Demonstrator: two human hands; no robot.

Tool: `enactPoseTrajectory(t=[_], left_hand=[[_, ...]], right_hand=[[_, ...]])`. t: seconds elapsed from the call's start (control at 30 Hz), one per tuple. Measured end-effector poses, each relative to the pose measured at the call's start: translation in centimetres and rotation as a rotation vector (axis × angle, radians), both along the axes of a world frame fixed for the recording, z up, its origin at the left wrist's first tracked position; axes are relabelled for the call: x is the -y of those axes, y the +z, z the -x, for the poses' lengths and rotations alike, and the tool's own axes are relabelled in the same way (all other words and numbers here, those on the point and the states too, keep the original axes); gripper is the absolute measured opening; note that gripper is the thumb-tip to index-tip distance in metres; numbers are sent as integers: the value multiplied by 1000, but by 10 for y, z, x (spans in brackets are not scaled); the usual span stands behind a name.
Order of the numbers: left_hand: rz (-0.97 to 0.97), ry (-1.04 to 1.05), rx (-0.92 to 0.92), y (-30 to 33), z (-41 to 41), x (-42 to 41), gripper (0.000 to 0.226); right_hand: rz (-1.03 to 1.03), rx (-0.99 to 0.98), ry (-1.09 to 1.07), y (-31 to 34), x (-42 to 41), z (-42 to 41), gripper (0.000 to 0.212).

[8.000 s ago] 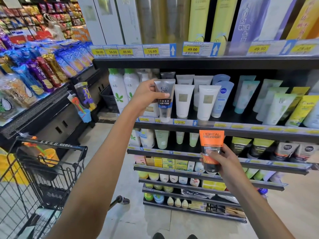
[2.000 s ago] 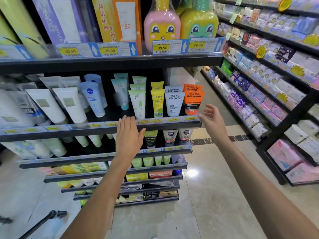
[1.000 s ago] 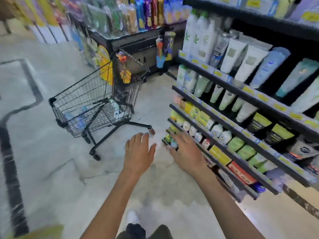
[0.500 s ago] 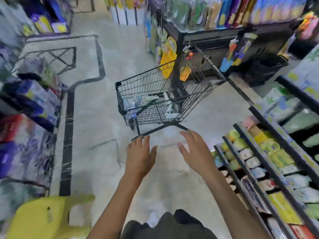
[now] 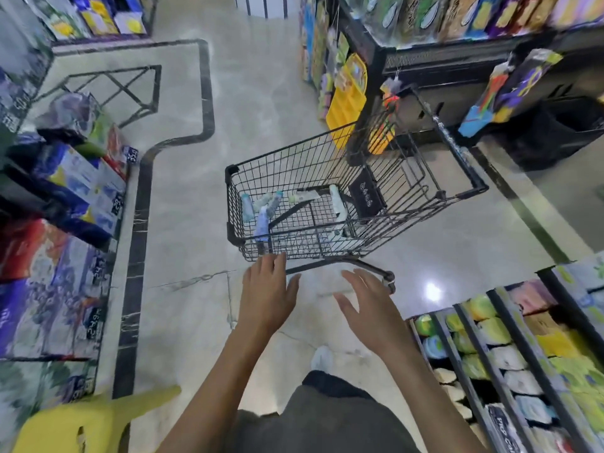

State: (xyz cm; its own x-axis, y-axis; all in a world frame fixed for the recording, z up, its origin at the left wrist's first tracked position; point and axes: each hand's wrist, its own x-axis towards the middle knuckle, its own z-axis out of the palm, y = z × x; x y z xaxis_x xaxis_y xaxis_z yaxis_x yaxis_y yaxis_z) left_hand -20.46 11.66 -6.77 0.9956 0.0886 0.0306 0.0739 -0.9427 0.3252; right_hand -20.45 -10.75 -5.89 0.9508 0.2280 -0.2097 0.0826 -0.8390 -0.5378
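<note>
Pale marble floor [image 5: 183, 223] with a dark inlaid band runs between stocked aisles, and on it, just ahead of us, stands the cart [image 5: 287, 147], side-on to us, its handle [image 5: 457, 152] at the far right end, well apart from our hands. Parked like that, it leaves both hands free for the shelves [image 5: 510, 354] at our right. The tubes [image 5: 261, 207] lying flat on its wire bottom, mostly toward the end away from the handle, look dropped in rather than stacked. A black card [image 5: 366, 194] leans inside near the handle end. Boxes [image 5: 81, 184] with price tags pile up on the left, and a yellow stool [image 5: 81, 423] sits at the lower left. Both our arms stretch forward and down toward the cart's near side. Our left hand [image 5: 268, 295] is palm-down with fingers straight and slightly spread, holding nothing; its fingertips overlap the cart's lower near corner in view, though we cannot tell whether they touch the wire. Our right hand [image 5: 369, 305] is likewise empty, fingers fanned and thumb out, hovering beside the cart's base, apart from the left. We judge that we are reaching for the cart, and that taking it properly would mean stepping round to the handle
</note>
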Motion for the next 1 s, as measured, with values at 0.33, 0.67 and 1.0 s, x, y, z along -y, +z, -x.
enactPoseTrajectory(t=[0.33, 0.67, 1.0], left_hand=[[85, 174, -112, -31, -101, -29, 49], [209, 318, -311, -100, -248, -104, 39], [346, 460, -615, -229, -349, -142, 55]], right_hand=[[-13, -26, 194, -13, -73, -206, 51], [76, -181, 314, -86, -156, -347, 51], [316, -304, 573, -198, -212, -475, 58]])
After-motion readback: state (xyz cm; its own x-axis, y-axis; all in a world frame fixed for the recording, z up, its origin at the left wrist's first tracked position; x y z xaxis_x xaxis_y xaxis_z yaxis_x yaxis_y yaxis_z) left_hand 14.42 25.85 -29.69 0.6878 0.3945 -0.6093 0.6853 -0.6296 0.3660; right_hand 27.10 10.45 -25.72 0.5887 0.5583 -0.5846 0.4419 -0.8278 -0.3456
